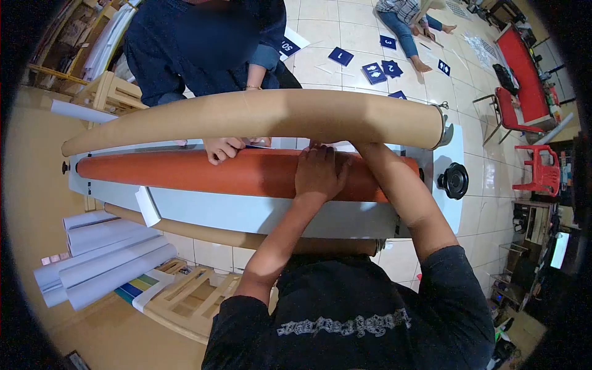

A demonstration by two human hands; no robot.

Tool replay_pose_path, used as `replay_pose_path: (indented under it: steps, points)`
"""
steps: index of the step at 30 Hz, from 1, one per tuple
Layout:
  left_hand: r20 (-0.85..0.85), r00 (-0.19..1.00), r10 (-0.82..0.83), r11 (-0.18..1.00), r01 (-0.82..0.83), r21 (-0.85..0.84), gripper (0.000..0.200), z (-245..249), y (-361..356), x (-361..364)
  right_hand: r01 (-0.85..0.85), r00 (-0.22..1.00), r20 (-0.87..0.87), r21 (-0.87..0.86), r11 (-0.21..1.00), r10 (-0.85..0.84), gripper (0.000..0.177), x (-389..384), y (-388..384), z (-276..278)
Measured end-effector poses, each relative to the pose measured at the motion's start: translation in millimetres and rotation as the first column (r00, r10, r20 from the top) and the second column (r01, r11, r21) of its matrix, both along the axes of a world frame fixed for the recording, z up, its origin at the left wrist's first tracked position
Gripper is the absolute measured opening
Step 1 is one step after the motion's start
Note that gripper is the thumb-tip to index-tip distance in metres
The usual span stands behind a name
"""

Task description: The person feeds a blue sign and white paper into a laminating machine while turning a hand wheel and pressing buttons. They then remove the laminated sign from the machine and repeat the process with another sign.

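Observation:
My left hand (320,172) lies on the orange roller (246,172), palm down and fingers apart. My right arm crosses over the roller's right part, and a small strip of my right hand (343,144) shows below the thick brown tube (265,116); its fingers are hidden. The tube spans above the roller, on the machine's far side. Opposite me, a co-worker's hand (222,149) touches the far edge of the roller, with bent fingers. The co-worker's other hand is mostly hidden under the tube.
The grey machine bed (216,208) carries a white piece (148,206) and a black knob (454,180) at right. White rolls (111,259) lie at lower left beside a wooden rack (191,305). Blue cards (341,56) and a seated person (404,34) are on the tiled floor.

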State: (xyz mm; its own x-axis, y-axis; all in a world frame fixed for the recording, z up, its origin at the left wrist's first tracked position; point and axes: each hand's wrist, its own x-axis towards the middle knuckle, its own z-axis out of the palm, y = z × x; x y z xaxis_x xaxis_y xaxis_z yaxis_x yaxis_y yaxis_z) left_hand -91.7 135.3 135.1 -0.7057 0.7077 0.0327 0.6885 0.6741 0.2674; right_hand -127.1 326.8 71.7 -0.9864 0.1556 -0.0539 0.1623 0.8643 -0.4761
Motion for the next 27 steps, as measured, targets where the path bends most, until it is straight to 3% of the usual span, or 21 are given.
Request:
replay_pose_path:
  steps: [3,10,12,16,22,24,27]
  points:
    - [-0.076,0.997,0.014,0.993,-0.005,0.122,0.052,-8.2,-0.2,1.1,-0.007,1.000,0.002,0.002,1.000,0.007,0.050,-7.1,-4.2,-2.9]
    - [-0.018,1.000,-0.012,0.991,0.015,0.131,0.054,-1.3,-0.9,0.9,-0.011,1.000,0.016,0.013,1.000,0.010,0.051,-19.8,-12.2,-8.6]
    - [0.015,1.000,-0.016,0.999,0.016,0.039,0.054,0.6,-0.3,-0.1,-0.015,1.000,0.021,0.013,1.000,0.015,0.051,-23.0,-12.9,-8.8]
    - [0.047,0.999,0.003,0.998,-0.006,0.068,0.054,3.2,-2.1,1.7,-0.025,0.999,0.031,0.011,1.000,0.025,0.051,-24.8,-16.7,-10.3]
    - [0.091,0.996,-0.019,0.999,0.023,-0.045,0.053,-0.5,1.2,-0.2,-0.035,0.998,0.044,0.003,0.999,0.034,0.052,-27.4,-14.8,-11.1]
    - [-0.033,0.999,0.002,0.995,0.001,0.096,0.052,-5.8,0.2,1.1,-0.033,0.998,0.050,-0.007,0.999,0.033,0.052,-27.1,-11.7,-10.7]
    - [-0.049,0.999,0.001,0.996,0.003,0.094,0.052,-3.7,0.6,1.8,-0.040,0.997,0.058,-0.017,0.999,0.041,0.052,-26.3,-8.3,-8.2]
